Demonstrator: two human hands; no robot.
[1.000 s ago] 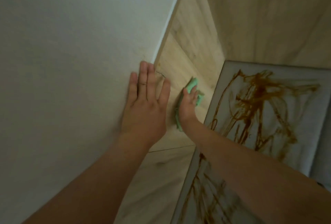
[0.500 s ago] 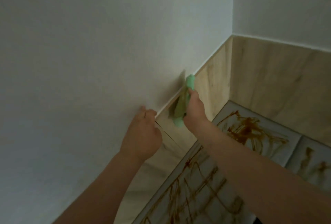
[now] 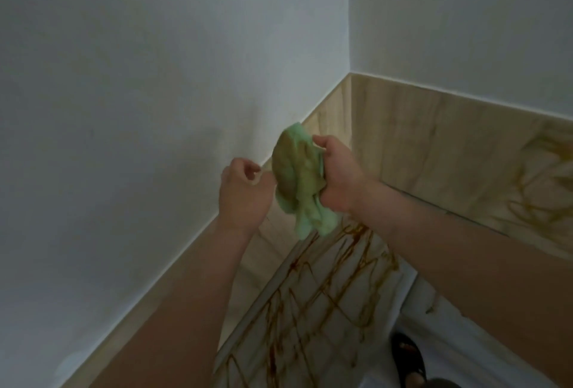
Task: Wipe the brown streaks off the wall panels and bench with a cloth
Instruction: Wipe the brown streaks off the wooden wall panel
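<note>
Corner of a home interior: white walls (image 3: 155, 77) above wood-grain wall panels (image 3: 434, 145) and a built-in bench (image 3: 381, 304) (brown-streaked).

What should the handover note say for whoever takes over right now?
Left hand: loosely curled, holds nothing, beside the crumpled green cloth.
Right hand: grips that cloth in the air, off the wall; the cloth's face is stained brown.
Done: the left wood-look wall panel shows no streaks where visible.
Left to do: brown streaks across the pale grey bench and on the right wood-look wall panel.
</note>
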